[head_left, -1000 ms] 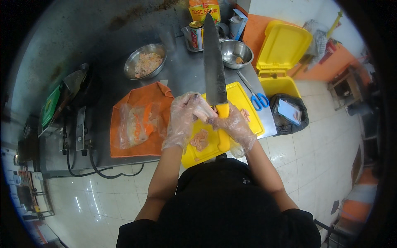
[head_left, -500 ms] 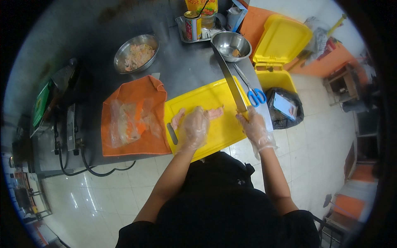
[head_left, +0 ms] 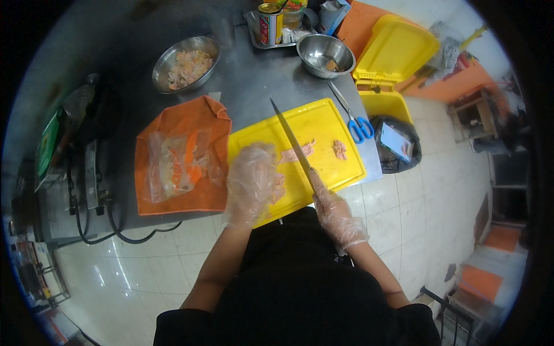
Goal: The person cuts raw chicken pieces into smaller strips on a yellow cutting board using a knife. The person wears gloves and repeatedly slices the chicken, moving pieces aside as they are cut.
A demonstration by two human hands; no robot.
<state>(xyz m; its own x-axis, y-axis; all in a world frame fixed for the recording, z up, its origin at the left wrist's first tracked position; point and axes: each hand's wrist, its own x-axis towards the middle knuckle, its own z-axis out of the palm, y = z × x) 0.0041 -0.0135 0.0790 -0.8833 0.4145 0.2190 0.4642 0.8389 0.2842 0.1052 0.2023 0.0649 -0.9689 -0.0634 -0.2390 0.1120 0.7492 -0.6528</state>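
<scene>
My right hand (head_left: 334,214), in a clear plastic glove, grips a long knife (head_left: 295,141) at the near edge of a yellow cutting board (head_left: 329,118). The blade slants away to the left, crossing above a pale pink strip of raw meat (head_left: 290,154); contact is unclear. My gloved left hand (head_left: 251,179) is over the board's left side, its fingers blurred inside the loose glove. Right beside it lies another piece of meat (head_left: 278,190), partly covered by the hand. A small heap of meat bits (head_left: 339,150) sits toward the board's right.
Left of the board, an orange cloth (head_left: 196,112) carries a plastic bag (head_left: 176,164). A steel bowl (head_left: 214,57) of chopped meat stands behind it. Blue-handled scissors (head_left: 360,130) and another steel bowl (head_left: 306,45) are at the right, near a yellow bin (head_left: 392,49) and a tray (head_left: 262,46) with a can.
The knife and my right hand have come left and nearer, from the board's right edge to over the meat strip. My left hand has shifted left. The heap of bits now shows.
</scene>
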